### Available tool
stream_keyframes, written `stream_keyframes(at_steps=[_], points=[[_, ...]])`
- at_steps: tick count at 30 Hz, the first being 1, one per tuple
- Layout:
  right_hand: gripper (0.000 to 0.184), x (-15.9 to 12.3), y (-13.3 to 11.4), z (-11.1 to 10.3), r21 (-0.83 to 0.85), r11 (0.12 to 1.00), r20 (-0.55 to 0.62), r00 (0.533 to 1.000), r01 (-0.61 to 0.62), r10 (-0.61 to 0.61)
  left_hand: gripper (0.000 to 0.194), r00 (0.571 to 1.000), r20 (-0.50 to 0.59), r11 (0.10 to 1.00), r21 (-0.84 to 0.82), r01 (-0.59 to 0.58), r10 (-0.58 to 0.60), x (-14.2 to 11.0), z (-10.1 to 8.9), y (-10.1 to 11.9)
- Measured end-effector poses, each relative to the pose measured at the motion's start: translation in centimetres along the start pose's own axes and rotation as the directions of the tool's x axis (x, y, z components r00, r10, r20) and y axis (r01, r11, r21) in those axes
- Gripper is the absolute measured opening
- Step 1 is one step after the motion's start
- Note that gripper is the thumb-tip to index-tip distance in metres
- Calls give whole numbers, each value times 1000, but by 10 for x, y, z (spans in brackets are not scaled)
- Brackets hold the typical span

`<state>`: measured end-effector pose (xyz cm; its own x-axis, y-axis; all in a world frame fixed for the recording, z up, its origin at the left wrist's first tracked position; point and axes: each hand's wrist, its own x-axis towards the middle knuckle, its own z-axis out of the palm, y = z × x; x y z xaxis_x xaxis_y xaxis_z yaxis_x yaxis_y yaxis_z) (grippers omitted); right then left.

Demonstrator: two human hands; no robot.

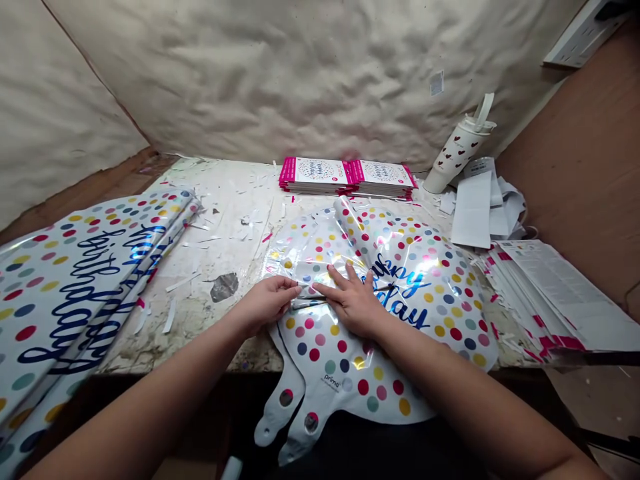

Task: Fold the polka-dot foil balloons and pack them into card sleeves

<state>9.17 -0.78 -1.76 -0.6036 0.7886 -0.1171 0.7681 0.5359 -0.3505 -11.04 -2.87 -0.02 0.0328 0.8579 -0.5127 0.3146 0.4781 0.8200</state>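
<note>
A flat polka-dot foil balloon [340, 370] lies partly folded on the table [225, 200], hanging over its edge. The left hand [265, 303] pinches the fold between its fingers [285, 287]; the right hand [353, 301] presses down, spread open.

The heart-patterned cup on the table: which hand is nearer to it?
Right. The right hand rests on the foil balloon, below and left of the cup; the left hand lies farther left.

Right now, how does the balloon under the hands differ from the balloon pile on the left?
The single foil balloon lies alone, partly folded; the foil balloon pile is flat layers. Left hand and right hand touch the single balloon, not the pile. Both show coloured dots and blue script.
</note>
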Motion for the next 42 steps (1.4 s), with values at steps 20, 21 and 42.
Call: stream_keyframes(at_steps=[20,21,42], points=[[66,-16,25,-4,65,998,-81,997,16,-11,21,594,504,-268,856,-443,628,-23,19,2],[69,-19,27,-4,63,998,-110,994,9,-2,21,535,501,-275,851,-448,680,-25,20,3],[38,-78,86,0,97,885,-198,880,456,-432,53,693,521,10,796,-606,499,72,71,46]])
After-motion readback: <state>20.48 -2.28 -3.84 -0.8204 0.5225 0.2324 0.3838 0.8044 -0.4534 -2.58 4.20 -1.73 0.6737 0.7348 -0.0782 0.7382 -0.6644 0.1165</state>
